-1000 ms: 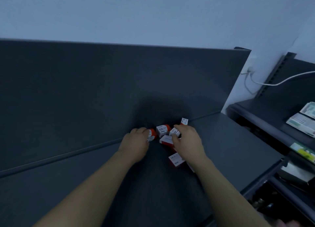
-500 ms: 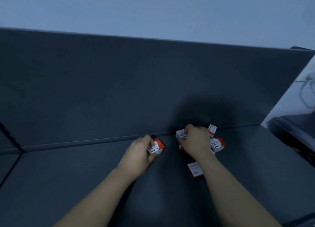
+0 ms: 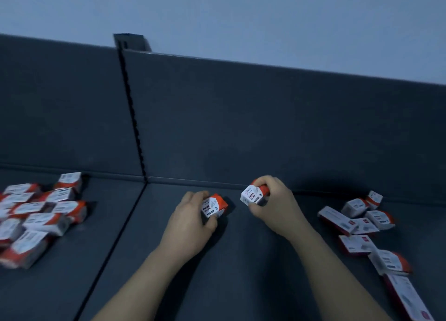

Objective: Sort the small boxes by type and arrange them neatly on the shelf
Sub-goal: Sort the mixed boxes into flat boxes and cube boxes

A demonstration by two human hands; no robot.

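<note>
My left hand [image 3: 190, 221] grips a small white and orange paper clips box [image 3: 213, 206] that rests low over the dark shelf [image 3: 241, 260]. My right hand [image 3: 275, 206] holds a second paper clips box [image 3: 252, 196] of the same kind, lifted a little above the shelf near the back panel. A loose heap of several small boxes [image 3: 359, 220] lies to the right of my right hand. A larger group of similar boxes [image 3: 38, 214] sits on the neighbouring shelf section at the far left.
A dark back panel [image 3: 265, 127] rises behind the shelf. A slotted upright [image 3: 131, 113] and a seam [image 3: 113, 243] divide the left section from the middle one. Long flat white boxes [image 3: 407, 299] lie at the lower right edge.
The view has swung left, bringing the left group of boxes into sight. Both hands have each lifted a paper clips box away from the right heap and moved left.
</note>
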